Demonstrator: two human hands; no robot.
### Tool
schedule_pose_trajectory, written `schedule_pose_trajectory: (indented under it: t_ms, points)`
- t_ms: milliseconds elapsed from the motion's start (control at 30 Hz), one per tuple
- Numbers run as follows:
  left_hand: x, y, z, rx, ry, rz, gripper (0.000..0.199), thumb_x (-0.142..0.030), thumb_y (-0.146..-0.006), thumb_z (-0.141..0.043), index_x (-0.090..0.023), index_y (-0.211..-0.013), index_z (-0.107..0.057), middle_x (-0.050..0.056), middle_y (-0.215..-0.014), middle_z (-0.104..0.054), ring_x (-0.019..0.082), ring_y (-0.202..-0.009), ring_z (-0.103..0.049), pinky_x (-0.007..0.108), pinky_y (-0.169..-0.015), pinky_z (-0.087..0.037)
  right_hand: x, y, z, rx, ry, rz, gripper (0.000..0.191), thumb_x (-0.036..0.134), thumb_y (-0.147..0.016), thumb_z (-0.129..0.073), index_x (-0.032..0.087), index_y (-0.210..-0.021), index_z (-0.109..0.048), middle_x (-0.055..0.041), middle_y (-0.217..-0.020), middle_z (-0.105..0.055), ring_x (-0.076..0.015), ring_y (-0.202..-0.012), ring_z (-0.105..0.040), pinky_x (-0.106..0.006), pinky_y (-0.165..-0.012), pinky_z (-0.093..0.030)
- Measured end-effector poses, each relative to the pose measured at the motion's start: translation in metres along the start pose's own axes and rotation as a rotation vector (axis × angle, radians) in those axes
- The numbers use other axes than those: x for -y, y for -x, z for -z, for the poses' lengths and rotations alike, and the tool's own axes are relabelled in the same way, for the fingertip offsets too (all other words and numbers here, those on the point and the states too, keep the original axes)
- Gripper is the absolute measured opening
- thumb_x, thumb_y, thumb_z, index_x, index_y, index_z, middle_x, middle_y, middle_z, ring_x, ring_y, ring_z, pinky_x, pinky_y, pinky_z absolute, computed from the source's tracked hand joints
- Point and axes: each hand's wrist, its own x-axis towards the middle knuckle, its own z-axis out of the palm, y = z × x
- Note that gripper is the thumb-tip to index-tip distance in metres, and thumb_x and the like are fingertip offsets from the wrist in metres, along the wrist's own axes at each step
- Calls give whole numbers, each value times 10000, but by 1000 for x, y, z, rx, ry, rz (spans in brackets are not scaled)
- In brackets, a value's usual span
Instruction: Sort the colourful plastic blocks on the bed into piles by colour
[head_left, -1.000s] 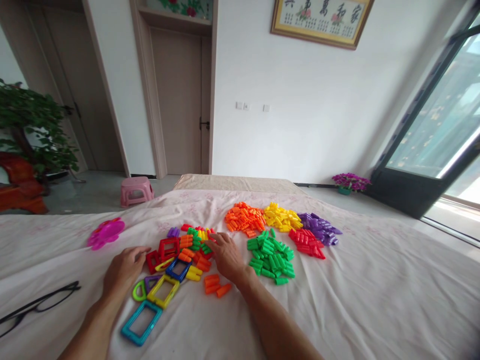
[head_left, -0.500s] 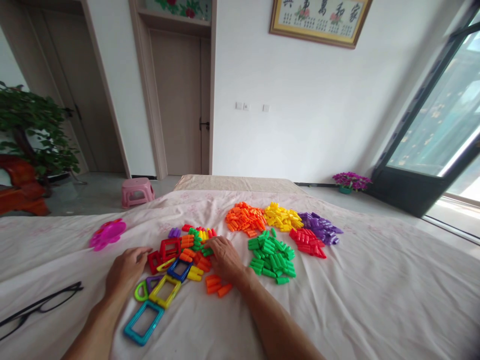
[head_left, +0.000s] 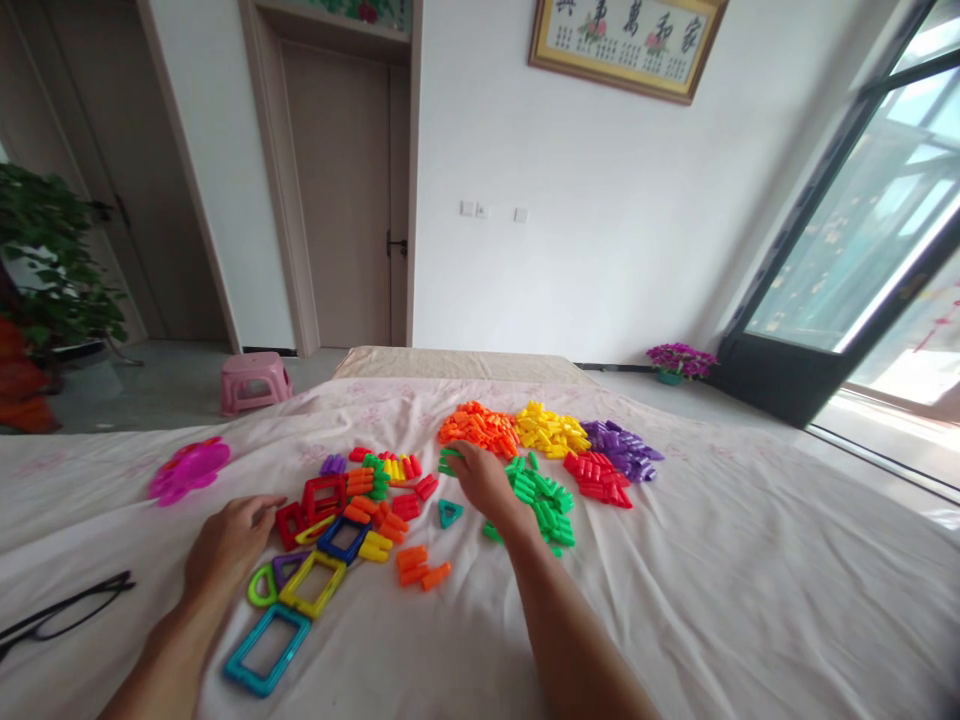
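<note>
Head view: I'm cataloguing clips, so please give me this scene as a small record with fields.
right hand: holds green pieces at its fingertips
left hand: beside the small red frame; contact unclear
far piles: orange, yellow, purple
nearer piles: red, green
between hands: mixed pieces and frames, including a teal triangle
far left: glasses, pink stool
surface: pale cloth

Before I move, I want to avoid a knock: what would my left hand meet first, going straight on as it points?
Most likely the smaller red frame, close by the fingertips of the left hand; whether they already touch is unclear here.
</note>
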Motion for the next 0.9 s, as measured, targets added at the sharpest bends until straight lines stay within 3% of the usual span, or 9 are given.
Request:
schedule_pose_trajectory:
  t_ms: [100, 167, 333, 500, 633, 767, 900]
  points:
    - [1, -1, 0, 3, 0, -1, 408, -377, -905, -429, -219, -1089, -758, 95, -1194, -729, 262, -1086, -662, 354, -968, -477, -21, 0, 40, -8, 93, -125, 232, 276, -952, -509, 192, -949, -725, -50, -911, -742, -186, -844, -659, -240, -719, -416]
    - [1, -1, -1, -6, -3, -10, 409, -378, -905, -426, -216, -1085, -755, 95, -1186, -731, 259, -1085, -663, 353, -971, -478, -38, 4, 63, -35, 181, -250, 245, 288, -944, -503, 180, -978, -721, -69, -937, -743, -195, -867, -657, -245, -697, -389]
    - [3, -2, -4, 2, -9, -8, 419, -385, -898, -417, -219, -1095, -748, 88, -1187, -723, 258, -1099, -657, 354, -992, -469, -68, 15, 94, -69, 328, -447, 282, 308, -943, -476, 170, -1022, -709, -94, -988, -740, -200, -898, -651, -255, -678, -350]
    - [7, -4, -7, 11, -14, 3, 413, -392, -894, -426, -227, -1095, -747, 85, -1192, -722, 264, -1102, -656, 357, -995, -470, -78, 21, 94, 41, 387, -499, 336, 297, -948, -430, 165, -982, -737, -121, -967, -733, -203, -860, -653, -266, -664, -350]
    - [9, -4, -7, 0, -10, 1, 409, -394, -894, -436, -227, -1099, -748, 85, -1195, -723, 261, -1092, -662, 342, -979, -480, -80, 22, 90, 32, 384, -523, 314, 282, -941, -441, 181, -1009, -731, -120, -989, -732, -208, -893, -660, -262, -661, -348]
    - [4, -1, -4, -32, -16, -12, 392, -376, -890, -444, -235, -1078, -757, 74, -1169, -738, 246, -1068, -673, 316, -948, -488, -73, 18, 89, 9, 394, -445, 277, 265, -945, -460, 178, -940, -722, -97, -945, -731, -192, -863, -648, -256, -625, -312]
    - [-2, 1, -1, -41, -27, -23, 396, -368, -881, -438, -233, -1051, -769, 66, -1150, -747, 236, -1060, -681, 299, -936, -488, -49, 9, 77, -42, 348, -284, 268, 231, -954, -465, 168, -887, -716, -64, -859, -724, -162, -788, -634, -243, -623, -312]
